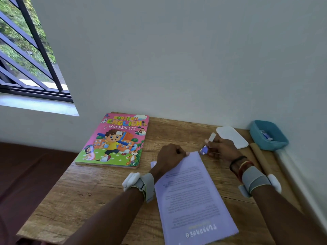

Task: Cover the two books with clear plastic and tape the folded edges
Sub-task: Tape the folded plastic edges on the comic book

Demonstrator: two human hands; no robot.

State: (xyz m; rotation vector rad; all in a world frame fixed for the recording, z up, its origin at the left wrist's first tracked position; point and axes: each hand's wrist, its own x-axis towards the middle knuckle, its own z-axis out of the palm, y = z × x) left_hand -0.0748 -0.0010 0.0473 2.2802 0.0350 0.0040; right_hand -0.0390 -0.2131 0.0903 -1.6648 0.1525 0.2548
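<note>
A lilac book (192, 200) lies back-cover up on the wooden table (99, 190), its text upside down to me. My left hand (170, 157) is closed on the book's far edge, pinching it down. Just right of that corner, my right hand (221, 148) holds a small tape dispenser (204, 150) with a short strip of tape (211, 137) sticking up from the fingers. A pink "Nursery English Worksheets" book (115, 140) lies flat at the far left of the table, untouched. Clear plastic on either book is too faint to make out.
A blue plastic tub (269, 135) with a small item inside stands at the far right against the wall. A white folded piece (231, 137) lies beside it, and a brown roll (261, 160) runs along the right edge. A barred window (26, 50) is upper left.
</note>
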